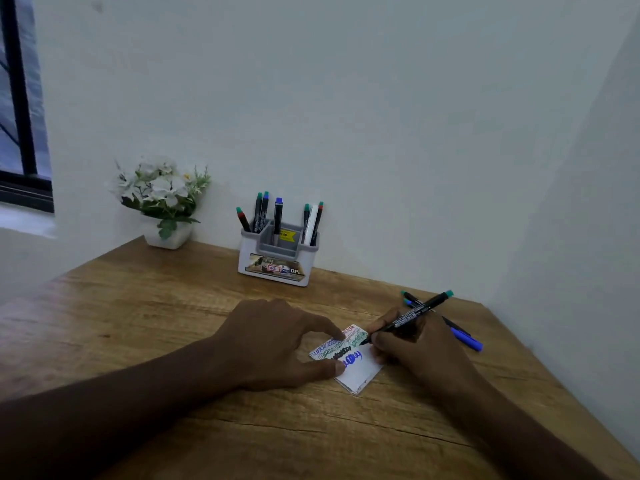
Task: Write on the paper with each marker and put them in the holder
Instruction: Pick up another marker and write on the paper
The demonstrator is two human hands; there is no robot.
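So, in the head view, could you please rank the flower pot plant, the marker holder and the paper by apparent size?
1. flower pot plant
2. marker holder, slightly smaller
3. paper, smallest though nearest the camera and partly covered by the hands.

Dim, cool, flat light. Brightest patch at the window sill (24, 220), far left; light seems to enter there. Wall (346, 98) grey-blue, evenly lit, no glare. Soft, faint shadows on the wooden table (138, 306). Both forearms very dark, underexposed. Wide-angle bending of table edges. Overall soft, slightly blurred detail.
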